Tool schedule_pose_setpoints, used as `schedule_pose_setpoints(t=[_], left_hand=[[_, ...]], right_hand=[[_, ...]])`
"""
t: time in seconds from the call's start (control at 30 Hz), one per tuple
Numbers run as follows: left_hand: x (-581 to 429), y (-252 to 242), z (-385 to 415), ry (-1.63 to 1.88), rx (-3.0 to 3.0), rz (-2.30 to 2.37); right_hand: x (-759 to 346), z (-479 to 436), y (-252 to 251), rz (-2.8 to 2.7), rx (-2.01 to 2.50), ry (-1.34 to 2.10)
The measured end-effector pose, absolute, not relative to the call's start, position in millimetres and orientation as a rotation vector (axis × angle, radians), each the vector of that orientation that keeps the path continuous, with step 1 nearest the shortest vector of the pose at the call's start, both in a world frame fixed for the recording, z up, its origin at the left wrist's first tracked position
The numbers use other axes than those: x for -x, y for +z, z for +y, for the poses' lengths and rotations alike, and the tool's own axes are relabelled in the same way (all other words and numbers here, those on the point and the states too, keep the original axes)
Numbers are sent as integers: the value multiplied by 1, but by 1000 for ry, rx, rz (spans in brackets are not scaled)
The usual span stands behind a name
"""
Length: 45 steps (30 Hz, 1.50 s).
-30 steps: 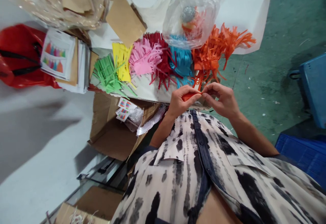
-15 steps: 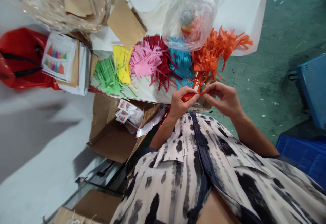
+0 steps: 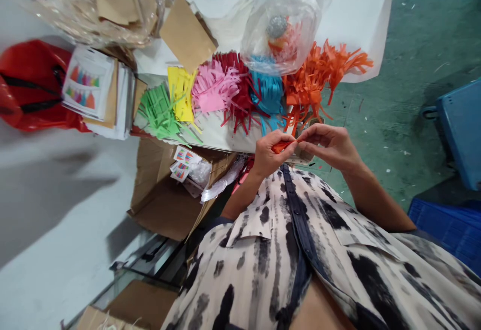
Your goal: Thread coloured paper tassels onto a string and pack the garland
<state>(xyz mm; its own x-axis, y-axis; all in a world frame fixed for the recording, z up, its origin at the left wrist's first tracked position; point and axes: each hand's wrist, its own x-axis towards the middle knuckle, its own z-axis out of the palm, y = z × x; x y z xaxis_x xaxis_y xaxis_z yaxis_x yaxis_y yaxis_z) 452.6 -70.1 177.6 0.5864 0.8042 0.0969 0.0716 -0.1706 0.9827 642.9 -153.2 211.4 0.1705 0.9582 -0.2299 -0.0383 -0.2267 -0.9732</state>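
Between my two hands, just in front of my shirt, is an orange paper tassel (image 3: 281,146). My left hand (image 3: 267,152) is closed around its body, with fingers and thumb pinched together. At the tassel's right end, my right hand (image 3: 330,147) pinches the narrow twisted part between thumb and fingertips. The fingertips of both hands nearly meet. Beyond them on the table lies a heap of orange fringed paper (image 3: 306,82). To its left are fringed piles in blue (image 3: 267,89), dark red (image 3: 242,102), pink (image 3: 214,87), yellow (image 3: 181,94) and green (image 3: 160,112).
A clear plastic bag (image 3: 281,24) sits behind the blue fringe. Printed cards (image 3: 88,84) and a red bag (image 3: 32,84) are at left. An open cardboard box (image 3: 161,210) stands below the table edge. Blue crates (image 3: 447,230) stand on the green floor at right.
Both hands have shifted slightly to the right and down with the orange tassel. My right fingers have closed nearer to my left hand's fingertips. The piles stay in place.
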Motion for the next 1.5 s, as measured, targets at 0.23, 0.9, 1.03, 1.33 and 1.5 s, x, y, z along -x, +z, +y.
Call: schedule_pose_setpoints(t=[0.23,0.9,1.03,1.33,1.5], left_hand=[[-448,177,-68,677,-1443,743],[-455,166,-71,614,-1636,759],[-460,168,-66,530,-2005,647],[-483,127,-67,396,-1940,474],[-509,75,-67,258,-1822,394]], right_hand=[[-639,-152,213,-934,1536,1128],[-643,-163,198,-989,1602,1012],[-647,-164,203,-1266,1726,834],[-684,-184,193,-1106,1857,772],[-724,-184,175,-718,1914,718]])
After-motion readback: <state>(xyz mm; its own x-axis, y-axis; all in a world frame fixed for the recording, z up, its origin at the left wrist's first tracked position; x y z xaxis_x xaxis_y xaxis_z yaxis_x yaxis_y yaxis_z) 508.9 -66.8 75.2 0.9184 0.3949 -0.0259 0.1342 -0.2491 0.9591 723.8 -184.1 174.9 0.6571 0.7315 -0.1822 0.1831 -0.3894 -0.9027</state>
